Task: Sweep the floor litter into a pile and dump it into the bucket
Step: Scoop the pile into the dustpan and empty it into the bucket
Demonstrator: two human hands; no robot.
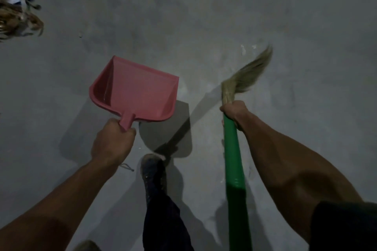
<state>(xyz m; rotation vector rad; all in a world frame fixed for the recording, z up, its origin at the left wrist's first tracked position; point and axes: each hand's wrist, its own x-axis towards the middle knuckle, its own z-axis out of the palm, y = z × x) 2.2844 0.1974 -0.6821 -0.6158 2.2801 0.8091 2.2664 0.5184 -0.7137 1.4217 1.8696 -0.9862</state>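
Looking down from the head view onto a grey concrete floor [204, 16]. The left hand [111, 142] has its fingers curled tightly round the short handle of a pink plastic dustpan [134, 91], which is held clear of the floor with its wide mouth turned away from the person and its shadow falling on the concrete beneath. The right hand [234, 113] grips the green handle of a broom [234, 159] at its upper end, just below the pale straw bristles [246, 75], which point away from the person and curve to the right, blurred. A few small white scraps of litter [243, 49] lie on the floor just beyond the bristle tips. A larger heap of brownish, leaf-like litter mixed with bluish-white scraps [16, 0] lies at the far left edge of the floor, well apart from both tools. Between the two arms, a dark trouser leg and a dusty shoe [153, 167] stand on the floor.
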